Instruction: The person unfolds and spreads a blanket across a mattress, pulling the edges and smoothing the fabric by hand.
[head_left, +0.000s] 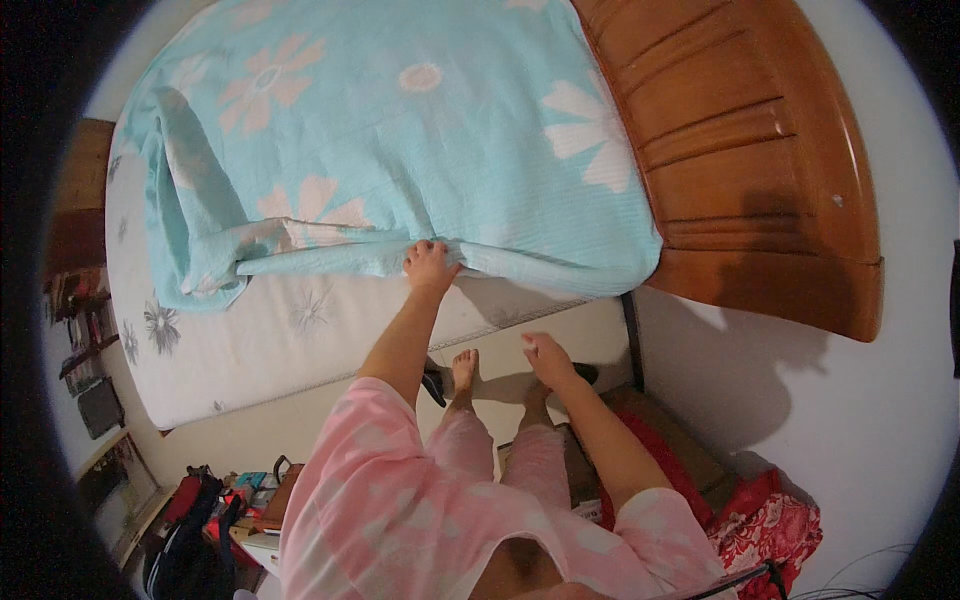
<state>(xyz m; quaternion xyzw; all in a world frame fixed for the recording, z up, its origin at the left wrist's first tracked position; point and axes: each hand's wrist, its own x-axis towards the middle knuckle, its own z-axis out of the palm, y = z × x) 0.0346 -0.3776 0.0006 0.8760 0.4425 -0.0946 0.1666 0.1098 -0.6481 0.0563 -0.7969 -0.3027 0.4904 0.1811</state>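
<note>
A light-blue bed sheet with pale flowers (480, 150) covers most of a white mattress (292, 337). My left hand (431, 264) rests on the sheet's bunched near edge with its fingers over the cloth; whether it grips the fabric I cannot tell. Left of it the edge is rolled and folded, and a corner lies turned over, so the mattress, printed with dark flowers, shows along the near side and the left end. My right hand (547, 360) hangs above the floor beside the bed, holding nothing that I can see, its fingers partly curled.
A brown wooden headboard (727, 150) stands at the bed's right end, against a white wall (900, 300). Dark slippers (433, 384) lie by my feet. Red patterned cloth (772, 532) is heaped at lower right. Bags (195, 547) and boxes stand at lower left, near shelves.
</note>
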